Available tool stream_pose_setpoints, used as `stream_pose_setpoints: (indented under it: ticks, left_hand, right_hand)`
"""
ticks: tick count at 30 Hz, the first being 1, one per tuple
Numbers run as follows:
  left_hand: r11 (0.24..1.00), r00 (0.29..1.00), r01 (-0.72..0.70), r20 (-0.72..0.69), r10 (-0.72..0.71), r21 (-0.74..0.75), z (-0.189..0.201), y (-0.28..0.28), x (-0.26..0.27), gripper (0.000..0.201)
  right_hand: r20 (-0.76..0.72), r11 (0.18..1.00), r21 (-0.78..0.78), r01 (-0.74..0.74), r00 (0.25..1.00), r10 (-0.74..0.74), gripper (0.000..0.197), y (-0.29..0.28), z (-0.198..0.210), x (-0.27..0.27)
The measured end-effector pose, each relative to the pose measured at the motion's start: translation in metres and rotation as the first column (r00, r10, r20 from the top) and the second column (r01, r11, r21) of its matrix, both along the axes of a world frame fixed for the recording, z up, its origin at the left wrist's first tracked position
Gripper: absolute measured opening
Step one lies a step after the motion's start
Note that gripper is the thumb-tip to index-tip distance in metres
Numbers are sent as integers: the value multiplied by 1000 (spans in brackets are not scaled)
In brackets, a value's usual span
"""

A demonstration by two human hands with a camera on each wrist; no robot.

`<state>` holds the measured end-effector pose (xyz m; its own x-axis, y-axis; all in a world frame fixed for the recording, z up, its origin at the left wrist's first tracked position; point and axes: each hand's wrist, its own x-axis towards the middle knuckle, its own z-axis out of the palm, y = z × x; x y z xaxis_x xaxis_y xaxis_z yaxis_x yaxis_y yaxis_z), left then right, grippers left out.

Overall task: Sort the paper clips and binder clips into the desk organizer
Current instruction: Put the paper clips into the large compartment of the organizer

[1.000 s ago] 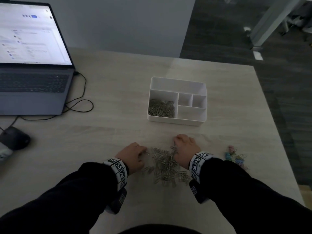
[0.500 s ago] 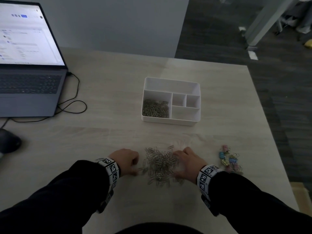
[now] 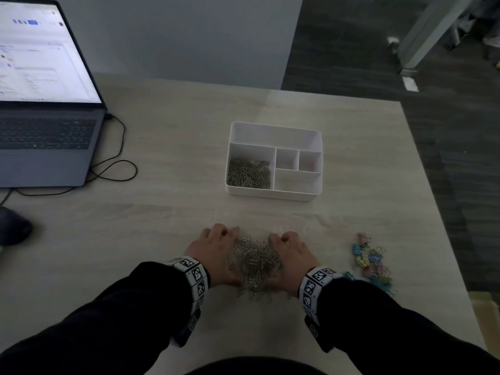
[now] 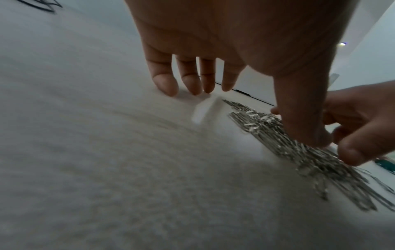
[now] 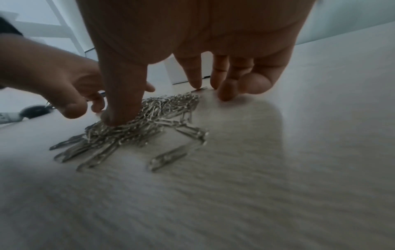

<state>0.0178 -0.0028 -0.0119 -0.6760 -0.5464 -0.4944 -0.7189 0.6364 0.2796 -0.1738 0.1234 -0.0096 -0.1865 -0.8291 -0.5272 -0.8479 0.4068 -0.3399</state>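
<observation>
A heap of silver paper clips (image 3: pixel 254 263) lies on the table near me. My left hand (image 3: pixel 216 247) and right hand (image 3: pixel 290 253) flank it, palms facing each other. In each wrist view the fingers reach down to the tabletop, and the left thumb (image 4: pixel 303 118) and right thumb (image 5: pixel 124 101) press on the heap's paper clips (image 5: pixel 153 118). Neither hand holds anything. The white organizer (image 3: pixel 274 128) stands farther back, with more paper clips (image 3: pixel 249 174) in its front-left compartment. Coloured binder clips (image 3: pixel 372 262) lie in a loose group to the right.
An open laptop (image 3: pixel 46 125) sits at the far left, its black cable (image 3: pixel 116 169) looping over the table. A dark mouse (image 3: pixel 10 226) lies at the left edge. The table's right edge (image 3: pixel 438 212) drops to dark floor.
Both hands have drawn in against the sides of the paper clip heap, which is now narrower and more tightly bunched than a second ago.
</observation>
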Motion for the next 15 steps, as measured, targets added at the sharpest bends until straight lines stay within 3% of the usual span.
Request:
stream_pose_setpoints:
  ticks: [3, 10, 15]
  left_hand:
    - [997, 997, 82, -2, -82, -16, 0, 12, -13, 105]
    - [993, 994, 64, -95, -55, 102, -7, 10, -30, 49]
    - [986, 995, 72, -80, -61, 150, -7, 5, -39, 37]
  right_hand:
    - [24, 999, -35, -41, 999, 42, 92, -2, -4, 7]
    - [138, 998, -49, -50, 989, 57, 46, -14, -7, 14]
    - [139, 997, 1, -71, 988, 70, 35, -26, -5, 9]
